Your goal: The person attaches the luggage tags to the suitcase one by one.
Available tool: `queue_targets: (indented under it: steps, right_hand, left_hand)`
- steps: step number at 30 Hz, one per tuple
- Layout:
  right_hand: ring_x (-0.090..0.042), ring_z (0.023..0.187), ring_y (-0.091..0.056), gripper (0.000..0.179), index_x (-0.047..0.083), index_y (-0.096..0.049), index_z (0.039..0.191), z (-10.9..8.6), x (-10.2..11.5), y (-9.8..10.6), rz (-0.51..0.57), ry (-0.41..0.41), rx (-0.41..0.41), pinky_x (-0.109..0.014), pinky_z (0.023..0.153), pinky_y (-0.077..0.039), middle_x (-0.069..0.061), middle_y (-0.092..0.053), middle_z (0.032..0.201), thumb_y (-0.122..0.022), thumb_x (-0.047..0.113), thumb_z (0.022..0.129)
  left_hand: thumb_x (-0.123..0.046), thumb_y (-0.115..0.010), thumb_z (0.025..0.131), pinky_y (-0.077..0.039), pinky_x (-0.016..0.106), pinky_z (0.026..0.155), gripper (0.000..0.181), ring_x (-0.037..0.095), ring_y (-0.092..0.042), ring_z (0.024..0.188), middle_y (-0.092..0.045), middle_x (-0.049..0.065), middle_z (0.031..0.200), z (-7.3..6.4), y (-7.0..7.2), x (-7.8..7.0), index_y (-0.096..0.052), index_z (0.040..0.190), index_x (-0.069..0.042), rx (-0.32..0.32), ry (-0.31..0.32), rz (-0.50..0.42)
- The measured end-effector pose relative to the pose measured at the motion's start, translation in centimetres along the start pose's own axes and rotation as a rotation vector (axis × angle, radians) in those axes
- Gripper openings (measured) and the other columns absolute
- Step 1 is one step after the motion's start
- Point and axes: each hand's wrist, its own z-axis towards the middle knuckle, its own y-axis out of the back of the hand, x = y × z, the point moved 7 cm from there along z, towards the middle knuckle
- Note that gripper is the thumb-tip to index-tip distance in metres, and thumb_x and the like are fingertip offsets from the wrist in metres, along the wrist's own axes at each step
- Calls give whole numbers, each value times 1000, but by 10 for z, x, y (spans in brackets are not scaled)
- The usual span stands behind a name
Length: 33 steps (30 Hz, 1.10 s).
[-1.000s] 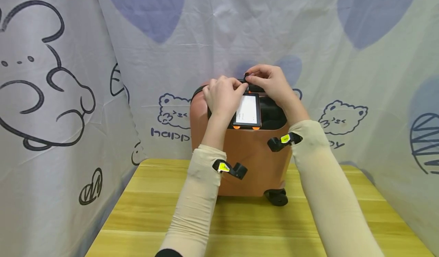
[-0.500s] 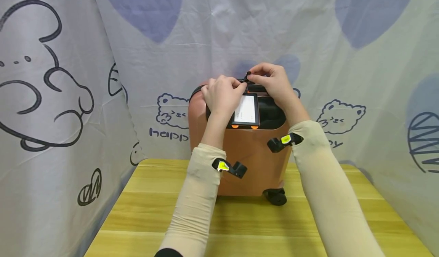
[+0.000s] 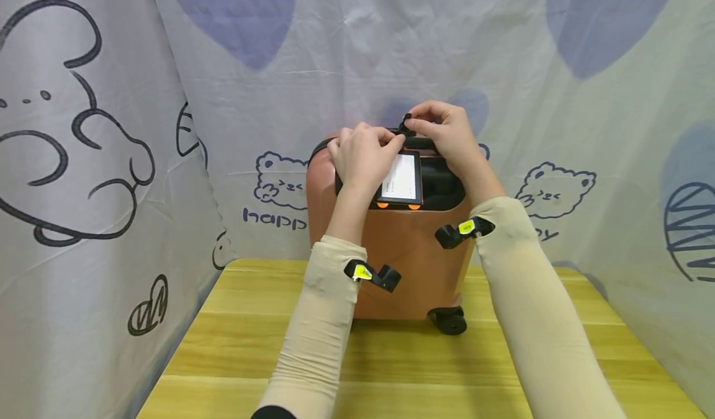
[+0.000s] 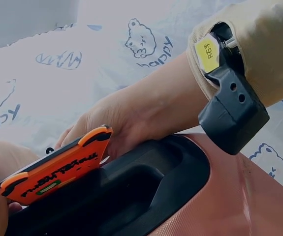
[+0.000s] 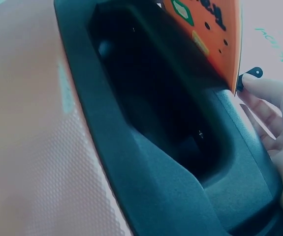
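Note:
An orange-brown suitcase (image 3: pixel 413 257) stands upright, its black top handle (image 3: pixel 422 143) toward me in the head view. Against its dark handle recess hangs a luggage tag (image 3: pixel 401 180) with a white face, black frame and orange back. My left hand (image 3: pixel 362 155) pinches at the tag's upper end with thumb and forefinger, partly covering it. Just behind, my right hand (image 3: pixel 447 135) pinches the black strap (image 3: pixel 406 121) between thumb and fingertips, and the strap's end sticks up. The right wrist view shows a small hole in that strap end (image 5: pixel 253 73). Orange backing (image 4: pixel 62 169) faces the left wrist camera.
The suitcase rests on a wood-grain table (image 3: pixel 251 344), with a black wheel (image 3: pixel 449 321) at its lower right. A pale printed curtain (image 3: pixel 346 46) hangs close behind it, and another curtain side (image 3: pixel 84 270) lines the left.
My right hand has shifted slightly up and right with the strap, and more of the strap's end shows above the fingers. My left hand stays nearly in place at the tag.

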Motion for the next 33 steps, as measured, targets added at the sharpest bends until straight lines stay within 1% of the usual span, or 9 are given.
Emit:
queue_targets:
  steps: [7, 9, 12, 16, 20, 23, 26, 28, 33]
  right_hand:
    - [-13, 75, -56, 5, 10, -73, 93, 1, 1, 3, 6, 32, -29, -27, 70, -49, 7, -62, 81, -70, 11, 89]
    - [-17, 75, -55, 7, 8, -73, 95, 1, 2, 3, -19, 49, -33, -28, 70, -49, 8, -61, 81, -70, 12, 89]
    - [-19, 76, -56, 11, 6, -72, 97, -1, 4, 2, -84, 79, -40, -30, 71, -49, 9, -61, 81, -70, 14, 90]
    - [-13, 76, -56, 15, 4, -72, 99, -3, 6, 2, -147, 111, -46, -28, 72, -49, 11, -61, 82, -69, 15, 90]
    - [-12, 77, -55, 16, 1, -71, 99, -3, 8, 1, -147, 134, -53, -24, 71, -48, 11, -61, 82, -69, 14, 90]
    - [-11, 78, -55, 14, 1, -70, 98, -3, 10, 1, -156, 162, -60, -21, 69, -47, 12, -59, 82, -68, 12, 90]
    - [-9, 80, -54, 11, 2, -70, 96, -2, 11, 0, -195, 196, -66, -20, 70, -46, 12, -58, 82, -68, 11, 90]
    - [-8, 81, -54, 9, 4, -69, 96, -2, 12, -1, -232, 216, -68, -19, 71, -46, 11, -57, 82, -67, 11, 91]
    - [-7, 81, -54, 3, 9, -68, 93, -3, 13, -3, -272, 265, -75, -18, 70, -45, 3, -60, 87, -66, 9, 91]
  left_hand:
    - [-51, -58, 94, -29, 45, 97, 27, 20, -49, 103, -62, -7, 104, 0, -1, -1, -75, 101, -33, 12, -33, -5]
    - [-51, -57, 94, -29, 45, 98, 27, 20, -49, 103, -62, -6, 104, 0, 0, -1, -75, 101, -32, 11, -37, -6]
    - [-51, -57, 94, -29, 46, 99, 27, 20, -50, 105, -63, -6, 105, -1, -1, -1, -75, 100, -32, 7, -42, -13]
    - [-51, -58, 94, -29, 46, 100, 26, 20, -50, 106, -63, -6, 108, -1, -1, 0, -74, 98, -31, 0, -36, -26]
    - [-51, -60, 93, -29, 45, 100, 24, 20, -50, 106, -63, -6, 111, -1, -1, 0, -73, 99, -31, -13, -28, -34]
    - [-50, -61, 92, -29, 44, 100, 24, 19, -50, 107, -63, -7, 114, 0, 0, 0, -71, 102, -31, -30, -31, -47]
    - [-49, -62, 92, -30, 44, 99, 25, 19, -50, 107, -63, -7, 115, 0, 1, -1, -70, 109, -32, -49, -35, -56]
    - [-48, -62, 92, -31, 44, 99, 28, 19, -50, 111, -63, -7, 120, 0, 1, 0, -68, 115, -34, -55, -38, -52]
    - [-47, -57, 95, -27, 47, 103, 33, 19, -46, 124, -62, -12, 132, 0, -1, -1, -64, 126, -38, -11, -45, -30]
